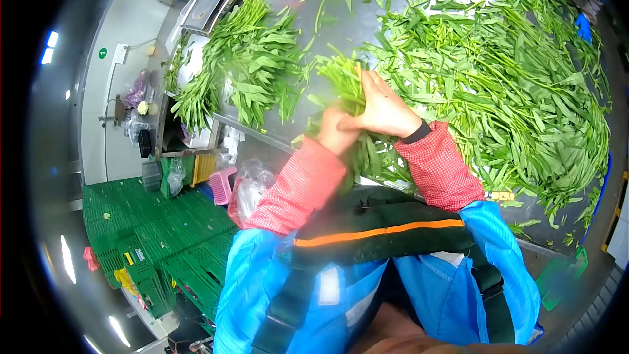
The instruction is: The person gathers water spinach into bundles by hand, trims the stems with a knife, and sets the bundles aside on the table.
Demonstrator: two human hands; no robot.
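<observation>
Over the near edge of the metal table, a bunch of water spinach [343, 80] stands with its pale cut stems up and its leaves hanging down. My left hand [333, 132] is closed round the lower part of the bunch, slightly blurred. From the right, my right hand [386, 108] grips the same bunch, with its thumb across toward the left hand. A large loose heap of water spinach [485, 85] spreads over the table to the right. To the left lies a pile of bunched greens [252, 62] with stems pointing away.
A weighing scale [208, 10] stands at the table's far left. Below on the left are green plastic crates [164, 242], a pink basket [223, 185] and clear plastic bags [254, 180]. Another person's blue-gloved hand [583, 27] shows at the far right.
</observation>
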